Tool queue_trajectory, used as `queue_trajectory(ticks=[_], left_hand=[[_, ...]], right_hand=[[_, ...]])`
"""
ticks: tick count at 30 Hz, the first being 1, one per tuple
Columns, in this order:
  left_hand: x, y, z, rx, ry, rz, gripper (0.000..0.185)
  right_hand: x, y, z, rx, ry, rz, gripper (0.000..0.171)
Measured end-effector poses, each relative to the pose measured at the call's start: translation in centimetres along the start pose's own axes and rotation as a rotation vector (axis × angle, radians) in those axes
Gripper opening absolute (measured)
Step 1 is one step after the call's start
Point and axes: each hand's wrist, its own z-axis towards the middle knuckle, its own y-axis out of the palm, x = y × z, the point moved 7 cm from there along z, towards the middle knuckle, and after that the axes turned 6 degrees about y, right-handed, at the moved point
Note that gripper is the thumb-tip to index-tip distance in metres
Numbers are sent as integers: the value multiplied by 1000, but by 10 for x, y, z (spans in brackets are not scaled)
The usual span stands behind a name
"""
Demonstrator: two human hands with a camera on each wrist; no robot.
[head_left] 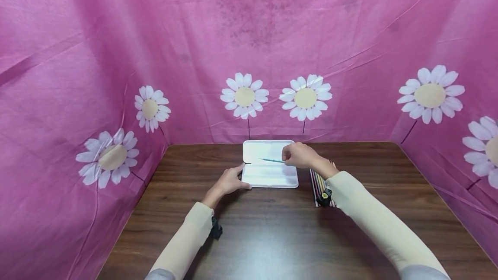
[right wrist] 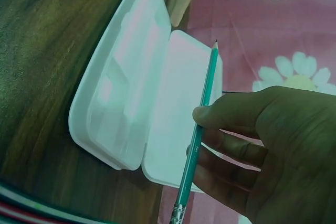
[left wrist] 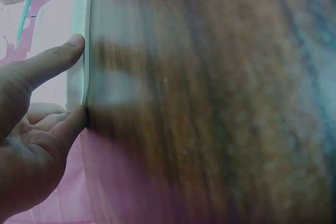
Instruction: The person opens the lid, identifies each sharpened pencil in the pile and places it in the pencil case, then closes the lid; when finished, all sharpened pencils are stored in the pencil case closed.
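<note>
A white pencil case (head_left: 270, 163) lies open on the brown table (head_left: 272, 237), its lid flat behind the base. My left hand (head_left: 242, 176) rests at the case's left end. In the left wrist view its thumb (left wrist: 63, 53) and a finger (left wrist: 71, 121) lie straight against the case edge (left wrist: 84, 77). My right hand (head_left: 287, 157) hovers over the case's right part and pinches a green pencil (head_left: 272, 160) between thumb and fingers. The pencil (right wrist: 202, 124) points its tip left across the open case (right wrist: 131, 103).
A bundle of coloured pencils (head_left: 319, 182) lies on the table just right of the case, under my right wrist. Pink cloth with white daisies (head_left: 244, 96) walls the table at the back and both sides. Bare tabletop stretches toward me.
</note>
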Motion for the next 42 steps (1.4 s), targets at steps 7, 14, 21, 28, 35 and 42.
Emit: queue_trajectory(ticks=[7, 14, 21, 28, 35, 42], left_hand=[[0, 1, 0, -3, -2, 16, 98], [2, 0, 0, -12, -1, 9, 97], [1, -1, 1, -4, 4, 16, 96], [2, 0, 2, -11, 7, 25, 97], [2, 0, 0, -9, -3, 9, 97], [2, 0, 0, -6, -7, -6, 97]], right_hand=[[-14, 20, 12, -70, -27, -24, 9], [-26, 38, 21, -108, -17, -52, 9], [-28, 56, 25, -136, 6, -73, 9], [-28, 66, 23, -145, 7, -63, 10], [-27, 70, 20, -187, 16, -81, 16], [-25, 68, 18, -195, -7, -67, 19]])
